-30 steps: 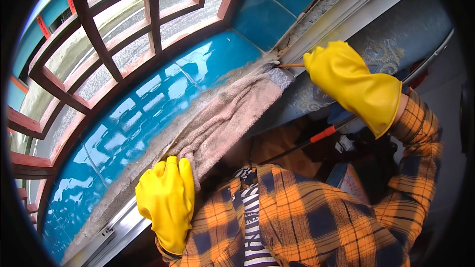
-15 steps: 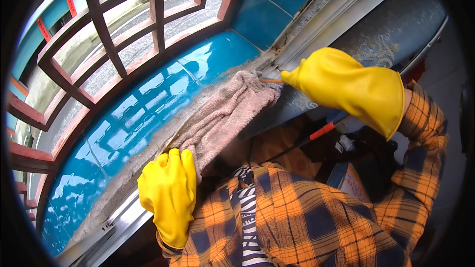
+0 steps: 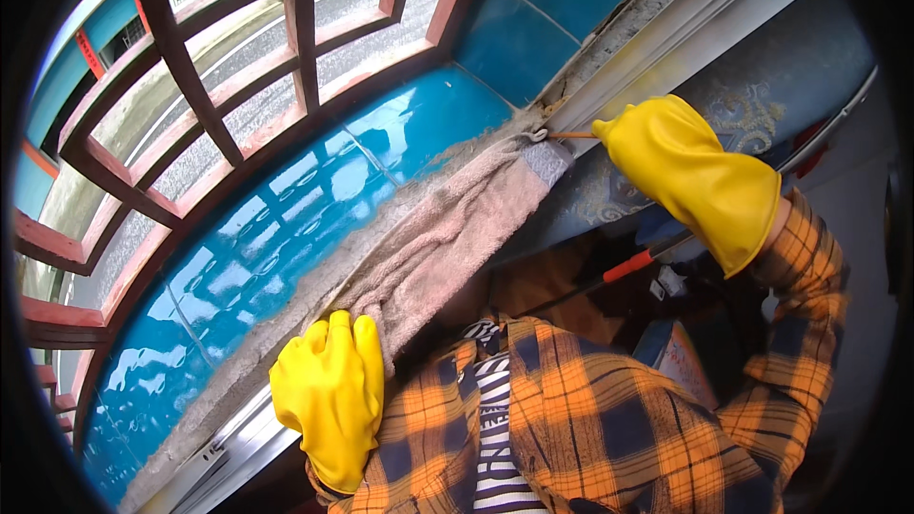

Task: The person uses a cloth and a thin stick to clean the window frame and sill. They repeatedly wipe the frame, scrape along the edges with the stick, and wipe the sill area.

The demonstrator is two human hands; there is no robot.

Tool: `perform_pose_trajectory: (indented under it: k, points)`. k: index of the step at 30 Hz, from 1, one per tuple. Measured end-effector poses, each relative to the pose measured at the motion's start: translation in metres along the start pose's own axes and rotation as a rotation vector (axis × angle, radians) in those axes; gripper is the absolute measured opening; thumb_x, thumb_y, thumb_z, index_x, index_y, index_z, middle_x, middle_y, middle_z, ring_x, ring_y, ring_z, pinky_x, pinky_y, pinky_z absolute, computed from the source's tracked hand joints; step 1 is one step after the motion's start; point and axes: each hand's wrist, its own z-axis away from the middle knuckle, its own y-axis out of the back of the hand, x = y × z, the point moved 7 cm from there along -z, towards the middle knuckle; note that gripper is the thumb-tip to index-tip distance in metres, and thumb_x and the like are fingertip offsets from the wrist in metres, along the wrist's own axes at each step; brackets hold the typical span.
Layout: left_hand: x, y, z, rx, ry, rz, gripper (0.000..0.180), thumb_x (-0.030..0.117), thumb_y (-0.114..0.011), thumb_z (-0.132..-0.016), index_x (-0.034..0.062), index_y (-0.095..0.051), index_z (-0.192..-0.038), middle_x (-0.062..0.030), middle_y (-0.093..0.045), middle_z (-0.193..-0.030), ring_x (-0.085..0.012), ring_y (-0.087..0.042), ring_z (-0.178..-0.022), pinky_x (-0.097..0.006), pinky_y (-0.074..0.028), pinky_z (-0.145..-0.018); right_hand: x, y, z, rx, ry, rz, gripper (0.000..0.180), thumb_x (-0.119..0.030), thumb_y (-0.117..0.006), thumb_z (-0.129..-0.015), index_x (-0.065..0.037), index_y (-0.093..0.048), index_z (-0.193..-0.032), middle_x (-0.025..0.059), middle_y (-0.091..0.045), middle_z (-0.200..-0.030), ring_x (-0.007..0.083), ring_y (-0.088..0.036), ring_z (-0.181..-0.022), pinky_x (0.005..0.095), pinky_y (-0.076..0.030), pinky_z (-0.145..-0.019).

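Observation:
A worn pink towel (image 3: pixel 457 228) lies stretched along the window sill and its track, with a pale band at its far end. My left hand (image 3: pixel 328 390), in a yellow rubber glove, is closed on the towel's near end. My right hand (image 3: pixel 657 148), in a matching glove, is closed around a thin brown stick (image 3: pixel 575 135). The stick's tip meets the towel's far corner beside the metal window frame (image 3: pixel 647 57); the tip itself is covered by cloth. How the fingers wrap round the stick is partly hidden by the glove.
Wet blue tiles (image 3: pixel 238 228) lie beyond the rough cement edge (image 3: pixel 219 362), bounded by a reddish lattice grille (image 3: pixel 295 38) with a street outside. Right of the sill is a patterned grey-blue surface (image 3: pixel 743 105). Below it is a pole with a red-orange section (image 3: pixel 628 265).
My right hand and the stick have shifted slightly right. The towel's far end has moved along with the stick and is pulled straighter, showing its pale band. My left hand still grips the near end.

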Motion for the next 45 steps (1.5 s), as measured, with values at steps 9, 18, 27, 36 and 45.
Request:
perform_pose_trajectory:
  k: [9,18,27,36,45]
  points:
    - [0.000,-0.006,-0.003,-0.025,-0.012,0.013,0.021,0.028,-0.074,-0.101,0.0080,-0.078,-0.105,-0.0073,-0.068,-0.088,-0.0298,-0.066,-0.078,-0.042,-0.051,-0.070,-0.028,0.044,-0.019,-0.168,0.090,-0.034,0.032,-0.011,-0.075,-0.087,-0.008,-0.081,-0.118,0.0196,-0.075,-0.087,0.0418,-0.072,-0.083,0.0525,-0.056,-0.073]
    - [-0.001,-0.007,-0.004,-0.005,-0.008,0.037,0.021,0.028,-0.074,-0.101,0.0076,-0.077,-0.104,-0.0072,-0.067,-0.087,-0.0297,-0.065,-0.077,-0.043,-0.050,-0.069,-0.061,0.033,0.003,0.094,0.378,-0.030,0.043,-0.008,-0.080,-0.073,-0.004,-0.077,-0.115,0.0157,-0.076,-0.090,0.0412,-0.074,-0.083,0.0516,-0.058,-0.081]
    - [0.001,-0.002,-0.001,-0.023,-0.006,0.055,0.022,0.028,-0.075,-0.100,0.0064,-0.078,-0.105,-0.0073,-0.068,-0.088,-0.0303,-0.065,-0.075,-0.043,-0.050,-0.069,0.005,0.005,-0.019,-0.085,-0.028,-0.035,0.028,-0.013,-0.076,-0.090,-0.015,-0.084,-0.117,0.0133,-0.080,-0.092,0.0412,-0.075,-0.089,0.0485,-0.060,-0.079]
    - [-0.005,-0.005,0.001,0.016,0.075,0.046,0.026,0.031,-0.080,-0.096,0.0086,-0.079,-0.109,-0.0056,-0.071,-0.090,-0.0288,-0.064,-0.075,-0.043,-0.051,-0.069,0.007,0.006,-0.034,-0.472,-0.066,-0.666,0.030,-0.017,-0.073,-0.103,-0.020,-0.083,-0.132,0.0075,-0.081,-0.089,0.0164,-0.072,-0.059,0.0349,-0.059,-0.060]
    - [-0.007,-0.013,0.004,0.043,0.147,0.058,0.044,0.040,-0.084,-0.092,0.0081,-0.077,-0.122,-0.0077,-0.077,-0.102,-0.0293,-0.070,-0.085,-0.041,-0.055,-0.074,-0.098,0.009,-0.082,-0.543,0.307,-0.768,0.029,-0.025,-0.075,-0.103,-0.022,-0.083,-0.131,0.0091,-0.083,-0.095,0.0168,-0.072,-0.061,0.0344,-0.060,-0.069]
